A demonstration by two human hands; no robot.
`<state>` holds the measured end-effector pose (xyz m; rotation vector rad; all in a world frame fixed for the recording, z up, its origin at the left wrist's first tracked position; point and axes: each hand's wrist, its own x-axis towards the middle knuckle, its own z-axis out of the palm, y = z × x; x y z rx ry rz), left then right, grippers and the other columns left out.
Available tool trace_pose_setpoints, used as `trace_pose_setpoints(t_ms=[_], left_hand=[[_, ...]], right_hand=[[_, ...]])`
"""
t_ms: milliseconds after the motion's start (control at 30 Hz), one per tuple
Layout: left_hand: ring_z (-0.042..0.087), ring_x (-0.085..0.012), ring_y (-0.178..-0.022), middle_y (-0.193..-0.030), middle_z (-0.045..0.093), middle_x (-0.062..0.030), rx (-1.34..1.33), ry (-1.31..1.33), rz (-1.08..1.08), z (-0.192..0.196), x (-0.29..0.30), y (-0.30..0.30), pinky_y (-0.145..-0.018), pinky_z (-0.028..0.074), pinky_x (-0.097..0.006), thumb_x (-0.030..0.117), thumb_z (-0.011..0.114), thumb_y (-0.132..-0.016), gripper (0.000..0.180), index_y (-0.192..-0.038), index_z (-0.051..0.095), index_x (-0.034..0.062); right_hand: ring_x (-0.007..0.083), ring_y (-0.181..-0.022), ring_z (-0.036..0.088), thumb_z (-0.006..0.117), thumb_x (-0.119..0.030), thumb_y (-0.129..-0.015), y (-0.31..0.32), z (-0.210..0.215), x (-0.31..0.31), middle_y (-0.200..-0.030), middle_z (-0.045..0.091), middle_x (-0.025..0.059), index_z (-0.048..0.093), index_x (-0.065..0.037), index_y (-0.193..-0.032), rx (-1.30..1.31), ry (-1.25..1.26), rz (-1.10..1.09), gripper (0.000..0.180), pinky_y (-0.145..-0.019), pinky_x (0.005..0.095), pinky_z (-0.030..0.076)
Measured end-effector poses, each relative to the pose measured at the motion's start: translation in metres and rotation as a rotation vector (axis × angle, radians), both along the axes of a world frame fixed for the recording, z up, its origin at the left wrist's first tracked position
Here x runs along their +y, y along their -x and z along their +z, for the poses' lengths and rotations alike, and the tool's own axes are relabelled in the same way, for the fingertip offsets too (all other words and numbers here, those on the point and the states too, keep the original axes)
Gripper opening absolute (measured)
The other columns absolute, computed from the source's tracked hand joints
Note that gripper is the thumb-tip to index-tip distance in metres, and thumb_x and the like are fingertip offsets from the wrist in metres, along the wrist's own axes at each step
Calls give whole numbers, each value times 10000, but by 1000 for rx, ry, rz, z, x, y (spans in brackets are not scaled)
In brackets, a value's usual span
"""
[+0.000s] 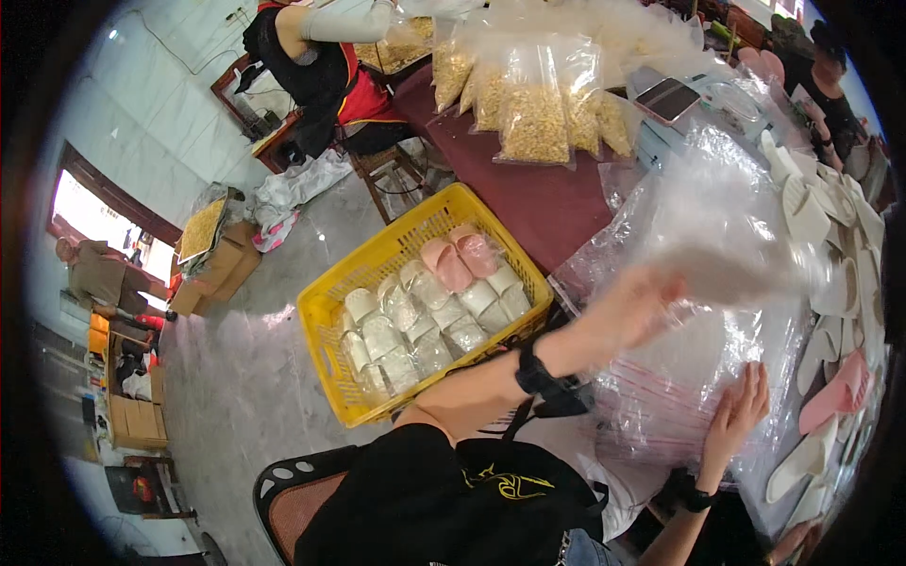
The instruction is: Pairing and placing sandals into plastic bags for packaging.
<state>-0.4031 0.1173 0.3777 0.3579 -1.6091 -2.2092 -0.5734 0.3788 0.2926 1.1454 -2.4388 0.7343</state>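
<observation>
My left hand (pixel 634 304), smeared by motion, reaches over the heap of plastic bags. Its fingers are closed round one end of a long, pale grey-beige thing (pixel 731 274), too blurred to name. Clear plastic bags (pixel 661 382) with pink strips along their edges lie stacked on the table beneath. On the right part of this stack rests my right hand (pixel 738 413), with fingers stretched out and nothing gripped. White slippers (pixel 804 209) line the table's right side, with a pink slipper (pixel 835 391) among them.
A yellow crate (pixel 344 401) at my left holds rows of bagged white slippers and a pink pair (pixel 460 257). Bags of yellow pieces (pixel 533 113) stand on the dark red table cover (pixel 528 203). Behind them lies a phone (pixel 667 100). Another person (pixel 321 75) works at the far left.
</observation>
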Motion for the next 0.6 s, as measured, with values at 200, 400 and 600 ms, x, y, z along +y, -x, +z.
trace_pose_setpoints(t_ms=[200,400,600], left_hand=[[586,-353,-1270,-1373,587,-262,361,-600,107,39,-68,-83,-1111,463,-479,523,533,-1008,702,-1391,512,-65],[590,-371,-1262,-1390,571,-265,322,-302,506,62,-105,-190,-1092,477,-498,520,466,-1040,695,-1429,456,-56],[687,-311,-1009,-1076,698,-192,-207,348,1118,-27,-153,-271,-856,536,-457,426,551,-1049,495,-1148,639,-51]], right_hand=[[316,-1433,359,525,-146,-1024,3,-4,-1,-1559,453,126,525,-101,-1478,2,-12,-1,457,-1186,430,255],[313,-1428,357,513,-138,-1035,-2,7,-8,-1566,448,116,536,-81,-1468,-16,-17,12,438,-1190,432,259],[313,-1435,356,499,-148,-1041,3,2,-1,-1575,442,109,519,-87,-1485,9,-67,18,449,-1194,435,245]])
